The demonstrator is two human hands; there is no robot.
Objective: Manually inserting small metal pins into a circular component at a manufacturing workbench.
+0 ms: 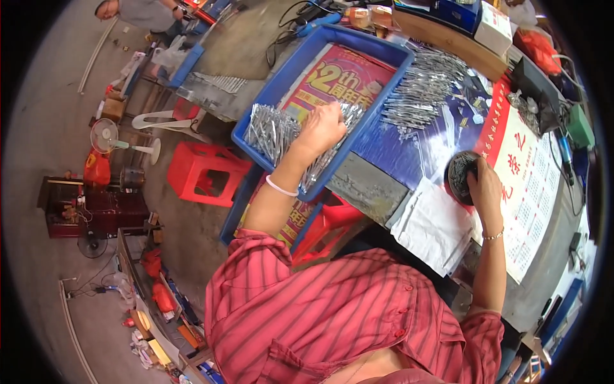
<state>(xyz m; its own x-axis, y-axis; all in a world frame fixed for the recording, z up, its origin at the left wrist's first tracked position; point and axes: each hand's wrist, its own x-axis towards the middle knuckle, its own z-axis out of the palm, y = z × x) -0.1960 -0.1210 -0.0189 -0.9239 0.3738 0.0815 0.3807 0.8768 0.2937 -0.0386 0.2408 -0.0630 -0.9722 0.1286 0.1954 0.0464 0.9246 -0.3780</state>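
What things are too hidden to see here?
Head view:
- Left hand: its fingertips are buried in the metal pieces of the blue tray.
- Right hand: it covers part of the dark round disc.
- Pile of metal pieces on the table: too small to identify.

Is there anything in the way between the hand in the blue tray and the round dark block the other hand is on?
Nothing upright blocks it. Between the left hand in the blue tray and the round dark block under the right hand lie the tray's raised rim and a flat, loose pile of metal pins on the table.
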